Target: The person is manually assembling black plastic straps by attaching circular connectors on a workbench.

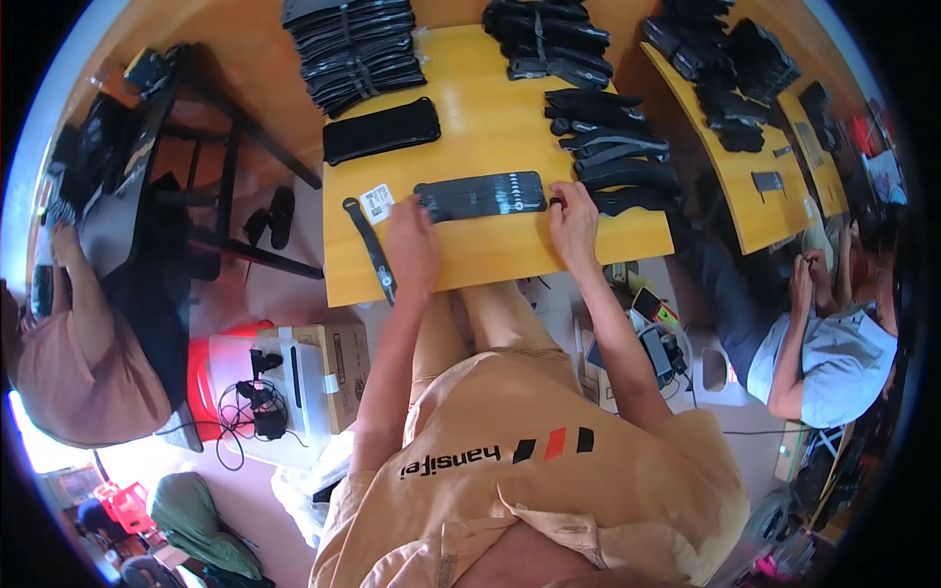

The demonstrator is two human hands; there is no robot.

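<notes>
Strip [475, 197], black, flat on yellow table [480, 122] between hands; left hand [412, 245] over left end, grip hidden; right hand [574, 223] at right edge, hold unclear; best kept flat, ends evenly steadied

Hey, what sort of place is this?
Probably a small workshop or packing room: a flat black band laid out on a yellow table, bundled black stacks behind it, and other people at either side.

Left grip [412, 238] at left end of flat black band [478, 196], right grip [573, 223] at its right end. Yellow tabletop [490, 127]: narrow dark strap [369, 245], white label [376, 203] to the left; black pouch [382, 131], tied stack [353, 54] farther back.
</notes>
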